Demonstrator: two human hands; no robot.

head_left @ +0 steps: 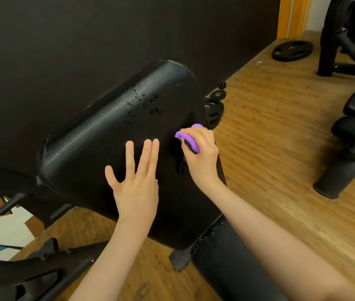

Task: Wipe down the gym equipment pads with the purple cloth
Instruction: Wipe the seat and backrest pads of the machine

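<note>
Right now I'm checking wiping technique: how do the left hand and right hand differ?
The left hand lies open and flat, fingers spread, empty; the right hand is curled shut around the purple cloth. The left sits mid-pad; the right works near the right edge. Both rest on the same black pad.

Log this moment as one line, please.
stage: wiping back pad | left hand: flat on pad, open | right hand: purple cloth bunched, at pad's right edge
</note>
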